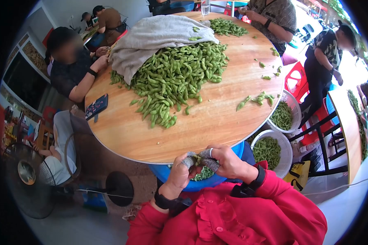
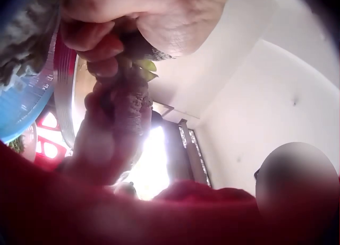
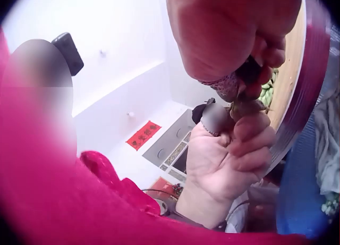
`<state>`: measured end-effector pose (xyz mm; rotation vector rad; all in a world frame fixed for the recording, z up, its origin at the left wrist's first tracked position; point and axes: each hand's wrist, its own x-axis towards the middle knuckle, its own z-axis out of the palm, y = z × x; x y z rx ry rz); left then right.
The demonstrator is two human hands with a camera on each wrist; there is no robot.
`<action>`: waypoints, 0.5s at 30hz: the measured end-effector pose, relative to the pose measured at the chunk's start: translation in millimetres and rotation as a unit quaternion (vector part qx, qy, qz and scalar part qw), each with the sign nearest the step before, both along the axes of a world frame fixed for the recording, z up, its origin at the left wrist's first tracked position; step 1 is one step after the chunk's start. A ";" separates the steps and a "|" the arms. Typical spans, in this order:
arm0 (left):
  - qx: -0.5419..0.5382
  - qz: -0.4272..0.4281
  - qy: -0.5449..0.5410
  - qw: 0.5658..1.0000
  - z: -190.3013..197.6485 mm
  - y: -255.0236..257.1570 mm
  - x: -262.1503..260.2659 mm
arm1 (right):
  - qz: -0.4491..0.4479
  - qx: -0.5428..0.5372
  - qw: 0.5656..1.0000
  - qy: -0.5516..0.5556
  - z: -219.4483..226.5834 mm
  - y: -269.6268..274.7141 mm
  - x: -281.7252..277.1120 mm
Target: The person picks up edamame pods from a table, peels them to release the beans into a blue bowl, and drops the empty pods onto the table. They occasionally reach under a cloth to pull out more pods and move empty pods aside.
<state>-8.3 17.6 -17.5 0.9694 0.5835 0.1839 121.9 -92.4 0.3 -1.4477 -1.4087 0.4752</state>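
Head view, going left to right: a phone (image 1: 96, 106) lies on the left part of the round wooden table (image 1: 216, 122), and a big heap of green pods (image 1: 173, 75) spreads from under a grey cloth (image 1: 151, 38) at the far side. Near the table's front edge, over a blue tub (image 1: 167, 173), the left hand (image 1: 180, 171) and right hand (image 1: 227, 161) meet, both curled and pinching one pod (image 1: 199, 157) between cloth-covered fingertips (image 1: 188, 161). Right wrist view shows that pod (image 3: 249, 104) clamped between both thumbs and fingers. Farther right, loose pods (image 1: 259, 98) lie on the wood, and two white baskets (image 1: 288, 143) of pods stand beside the table.
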 end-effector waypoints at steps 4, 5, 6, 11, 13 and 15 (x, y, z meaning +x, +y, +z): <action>-0.037 0.035 0.008 0.999 6.4 -3.2 6.5 | -0.027 -0.016 0.999 -0.018 -2.2 0.6 -1.7; -0.033 0.055 0.021 0.998 7.9 -6.5 10.0 | -0.029 -0.014 0.999 0.013 -2.3 0.8 -2.1; -0.029 0.075 0.035 0.996 8.3 -8.2 11.4 | -0.032 -0.012 0.998 0.044 -2.6 1.1 -3.2; 0.071 0.025 -0.014 0.997 9.6 6.2 -1.9 | -0.048 -0.063 0.957 0.279 -19.3 3.1 0.5; 0.125 0.039 -0.079 0.988 14.4 6.3 -4.6 | -0.058 -0.090 0.962 0.251 -12.2 3.3 0.7; 0.133 0.026 -0.089 0.987 15.8 3.9 3.7 | -0.050 -0.090 0.973 0.209 -3.7 2.5 -1.8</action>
